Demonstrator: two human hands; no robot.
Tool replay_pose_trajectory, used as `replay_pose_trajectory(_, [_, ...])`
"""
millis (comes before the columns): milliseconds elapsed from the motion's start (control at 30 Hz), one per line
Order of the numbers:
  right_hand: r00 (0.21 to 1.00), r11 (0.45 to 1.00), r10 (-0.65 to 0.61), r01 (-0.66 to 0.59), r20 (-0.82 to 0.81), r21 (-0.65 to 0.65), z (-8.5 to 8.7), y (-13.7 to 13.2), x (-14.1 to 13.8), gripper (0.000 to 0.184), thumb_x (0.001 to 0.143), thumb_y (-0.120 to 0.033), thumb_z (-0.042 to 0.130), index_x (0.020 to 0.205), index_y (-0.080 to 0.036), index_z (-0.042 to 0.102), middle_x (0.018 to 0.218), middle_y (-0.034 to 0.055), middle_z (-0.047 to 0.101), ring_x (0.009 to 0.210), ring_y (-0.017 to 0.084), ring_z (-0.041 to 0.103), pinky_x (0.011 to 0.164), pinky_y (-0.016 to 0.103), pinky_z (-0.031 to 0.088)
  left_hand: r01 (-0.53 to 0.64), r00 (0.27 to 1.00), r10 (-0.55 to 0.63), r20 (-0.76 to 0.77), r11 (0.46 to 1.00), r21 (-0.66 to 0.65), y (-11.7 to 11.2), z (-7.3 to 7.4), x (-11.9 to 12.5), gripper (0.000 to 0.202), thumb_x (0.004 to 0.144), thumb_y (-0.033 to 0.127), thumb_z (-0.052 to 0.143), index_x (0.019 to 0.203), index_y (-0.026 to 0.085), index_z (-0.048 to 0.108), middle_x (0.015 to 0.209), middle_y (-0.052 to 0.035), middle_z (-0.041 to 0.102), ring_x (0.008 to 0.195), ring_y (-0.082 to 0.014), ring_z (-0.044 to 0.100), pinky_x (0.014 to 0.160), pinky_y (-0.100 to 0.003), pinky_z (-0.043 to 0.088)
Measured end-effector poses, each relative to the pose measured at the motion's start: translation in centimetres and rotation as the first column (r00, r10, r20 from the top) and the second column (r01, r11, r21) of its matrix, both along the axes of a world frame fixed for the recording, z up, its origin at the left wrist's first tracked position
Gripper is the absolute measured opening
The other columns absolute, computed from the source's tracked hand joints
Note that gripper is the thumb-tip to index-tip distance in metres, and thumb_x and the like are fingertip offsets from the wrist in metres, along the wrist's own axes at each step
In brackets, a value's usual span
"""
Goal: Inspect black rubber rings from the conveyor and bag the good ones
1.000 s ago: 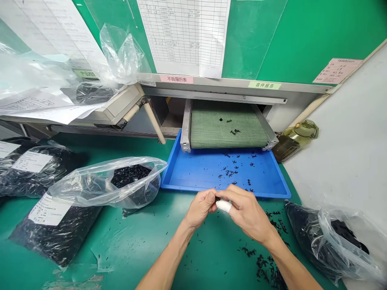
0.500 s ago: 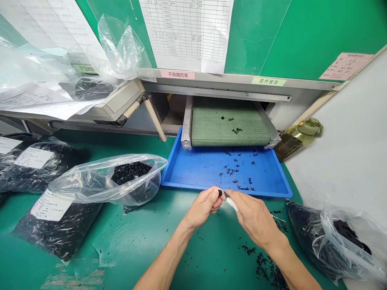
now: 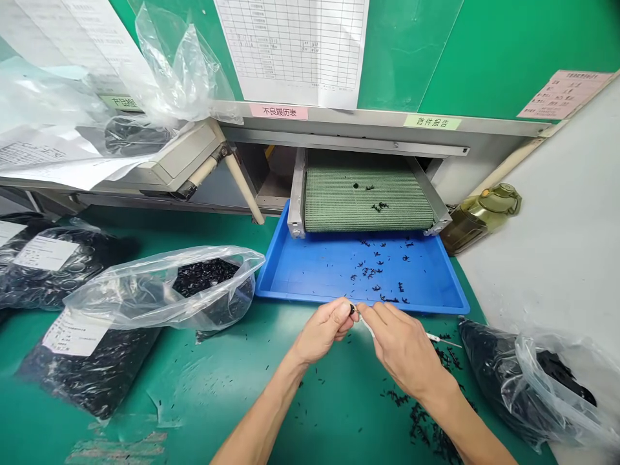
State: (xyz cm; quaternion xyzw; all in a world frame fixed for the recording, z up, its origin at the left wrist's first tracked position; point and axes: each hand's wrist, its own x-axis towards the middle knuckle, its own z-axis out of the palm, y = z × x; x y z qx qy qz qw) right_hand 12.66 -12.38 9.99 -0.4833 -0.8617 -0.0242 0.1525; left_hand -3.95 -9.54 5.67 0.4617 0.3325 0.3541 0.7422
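Observation:
My left hand (image 3: 325, 328) is closed in a pinch on a small black round part (image 3: 352, 310), near the front edge of the blue tray. Close against it, my right hand (image 3: 400, 342) is closed around a slim tool with a white handle (image 3: 433, 337). A thin metal shaft sticks out of the tool's right end, past the back of the hand. The right fingertips meet the black part, and the fingers mostly hide the tool's other end. Loose black pieces (image 3: 426, 423) lie on the green table below the right forearm.
The blue tray (image 3: 310, 298) holds scattered black pieces under the end of a green conveyor belt (image 3: 368, 216). An open plastic bag (image 3: 165, 316) of black parts stands left, beside full labelled bags (image 3: 92, 381). Another open bag (image 3: 504, 381) and a bottle (image 3: 477, 216) are right.
My right hand has turned slightly, so more of the tool's white handle and shaft shows at its right. The left hand keeps its pinch on the black part. The view has shifted a little.

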Motion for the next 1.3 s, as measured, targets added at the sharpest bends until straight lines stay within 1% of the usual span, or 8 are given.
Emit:
replay_pose_trajectory(200, [0.999,0.993,0.034,-0.038,-0.037,-0.113,0.0,0.2,0.3,0.041,0.078,0.002,0.034,0.110,-0.018,0.052,0.076,0.0013,0.055,0.068,0.015,0.050,0.058,0.027,0.035,0.025,1.000,-0.025,-0.017,1.000,0.005,0.0,-0.3,-0.2,0.035,0.087,0.048,0.044,0.078,0.016,0.052,0.055,0.0075,0.027,0.049,-0.0077,0.019,0.046,-0.024,0.017])
replay_pose_trajectory(500, [0.997,0.998,-0.012,0.017,0.076,-0.068,-0.6,0.3,-0.2,0.030,0.074,0.002,0.040,0.089,-0.020,0.055,0.070,0.0009,0.053,0.063,0.016,0.048,0.055,0.028,0.026,0.014,0.995,-0.008,-0.104,0.998,0.057,0.6,-0.6,-0.3,0.036,0.084,0.050,0.048,0.074,0.016,0.051,0.056,0.0062,0.031,0.050,-0.0082,0.023,0.046,-0.023,0.018])
replay_pose_trajectory(667, [0.940,0.928,-0.261,0.182,-0.218,-0.326,-2.2,0.3,-2.0,0.028,0.083,-0.005,0.033,0.094,-0.019,0.056,0.075,0.0015,0.059,0.059,0.013,0.050,0.053,0.025,0.030,-0.098,0.995,0.100,0.027,0.994,-0.043,0.8,-2.3,0.9,0.037,0.080,0.052,0.054,0.073,0.016,0.050,0.053,0.0088,0.024,0.046,-0.0062,0.018,0.044,-0.022,0.015])
replay_pose_trajectory(767, [0.835,0.860,-0.346,0.100,-0.427,-0.501,-3.6,0.7,-2.2,0.030,0.086,-0.010,0.031,0.096,-0.020,0.058,0.068,-0.0018,0.059,0.056,0.012,0.050,0.053,0.022,0.035,-0.183,0.972,0.202,0.121,0.972,-0.147,1.0,-3.0,1.4,0.031,0.082,0.045,0.054,0.073,0.015,0.052,0.052,0.0090,0.025,0.043,-0.0044,0.015,0.042,-0.020,0.011])
replay_pose_trajectory(867, [0.806,0.839,-0.370,0.076,-0.462,-0.538,-4.9,1.7,-1.0,0.039,0.082,-0.008,0.033,0.108,-0.020,0.059,0.073,-0.0007,0.063,0.062,0.013,0.057,0.060,0.023,0.041,-0.222,0.929,0.297,0.222,0.925,-0.308,1.9,-3.4,1.2,0.020,0.082,0.033,0.052,0.075,0.014,0.054,0.054,0.0074,0.032,0.041,-0.0027,0.014,0.039,-0.018,0.009])
replay_pose_trajectory(1000, [0.864,0.905,-0.360,0.231,-0.353,-0.358,-4.5,5.7,1.9,0.041,0.081,-0.007,0.036,0.110,-0.018,0.061,0.099,0.0068,0.066,0.089,0.018,0.060,0.079,0.029,0.044,-0.210,0.881,0.368,0.298,0.868,-0.450,3.3,-3.7,0.7,0.014,0.079,0.026,0.052,0.080,0.013,0.058,0.061,0.0038,0.042,0.041,-0.0017,0.019,0.037,-0.017,0.010])
replay_pose_trajectory(1133, [0.920,0.942,-0.328,0.303,-0.212,-0.144,-0.6,13.2,3.1,0.036,0.082,-0.006,0.040,0.111,-0.014,0.061,0.097,0.0083,0.063,0.092,0.019,0.059,0.080,0.028,0.043,-0.225,0.867,0.409,0.283,0.830,-0.510,3.5,-3.8,1.0,0.019,0.075,0.025,0.056,0.089,0.012,0.061,0.068,0.0010,0.048,0.044,-0.0022,0.028,0.036,-0.015,0.013])
replay_pose_trajectory(1300, [0.935,0.945,-0.323,0.311,-0.145,-0.098,3.1,23.8,1.3,0.029,0.093,-0.013,0.036,0.114,-0.008,0.056,0.105,0.0096,0.056,0.098,0.018,0.056,0.082,0.034,0.042,-0.289,0.828,0.495,0.263,0.779,-0.557,2.9,-3.5,1.9,0.026,0.078,0.039,0.060,0.086,0.014,0.060,0.071,0.0006,0.049,0.047,-0.0030,0.033,0.035,-0.014,0.017])
